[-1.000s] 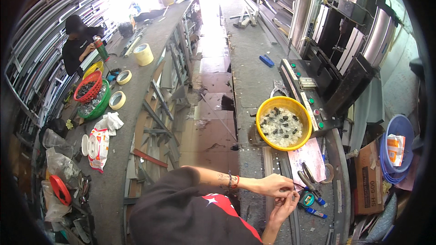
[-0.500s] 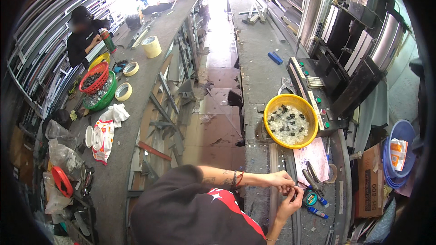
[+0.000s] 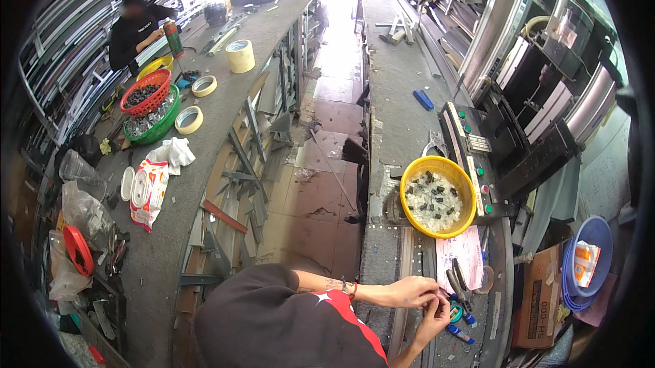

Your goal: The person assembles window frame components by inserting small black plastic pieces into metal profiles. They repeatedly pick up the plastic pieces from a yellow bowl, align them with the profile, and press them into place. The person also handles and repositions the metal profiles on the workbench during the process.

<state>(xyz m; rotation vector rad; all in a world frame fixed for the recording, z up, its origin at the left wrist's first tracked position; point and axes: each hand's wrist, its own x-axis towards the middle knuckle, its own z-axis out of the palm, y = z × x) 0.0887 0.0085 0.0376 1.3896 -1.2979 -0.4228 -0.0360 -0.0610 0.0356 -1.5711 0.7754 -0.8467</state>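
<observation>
My left hand [image 3: 415,291] and my right hand [image 3: 434,319] meet above the workbench on the right, fingertips pinched together. Whatever they hold between them is too small to make out. Just beyond and beside the fingers lie pliers [image 3: 458,279] with dark handles, a round teal tape measure [image 3: 456,312] partly behind my right hand, and a blue marker [image 3: 460,334]. A pink sheet of paper [image 3: 458,253] with writing lies under the tools. Farther off stands a yellow basket [image 3: 472,216] holding many clear and black small plastic pieces.
A machine panel [image 3: 471,156] with green buttons stands right of the basket. Across the aisle, another bench [image 3: 225,105] carries tape rolls [image 3: 240,57], red basket [image 3: 166,98], green basket [image 3: 175,121] and wipes [image 3: 149,194]. A person [image 3: 136,26] works behind it. Offcuts [image 3: 239,163] fill its underside.
The view has shifted slightly. Both of my hands remain pinched together, a little lower in the picture, and the right hand now covers part of the tape measure.
</observation>
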